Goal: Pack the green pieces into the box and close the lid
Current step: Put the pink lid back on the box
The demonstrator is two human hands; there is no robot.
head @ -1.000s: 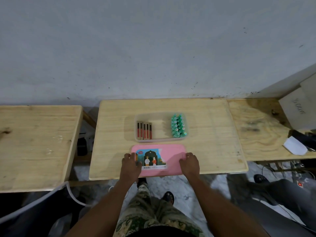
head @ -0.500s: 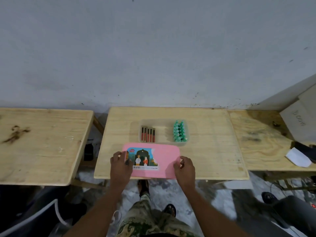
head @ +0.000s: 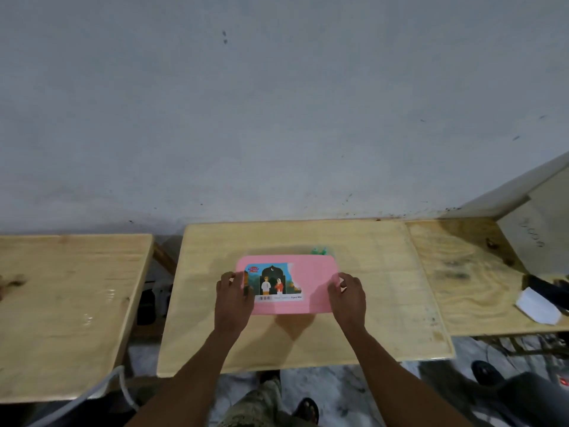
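Note:
A pink lid (head: 311, 282) with a picture sticker is held tilted above the clear box, covering most of it. My left hand (head: 233, 298) grips the lid's left edge and my right hand (head: 349, 298) grips its right edge. Only the tips of the green pieces (head: 320, 250) show past the lid's far edge. The box itself and the red-brown pieces in it are hidden under the lid.
The lid is over the middle wooden table (head: 385, 318). Another table (head: 70, 303) stands to the left across a gap, a third (head: 468, 278) adjoins on the right with a white paper (head: 537, 308) and a dark object. A grey wall is behind.
Both hands have lifted the pink lid off the table's front edge and carried it away from me over the box, so the box and most green pieces are now covered.

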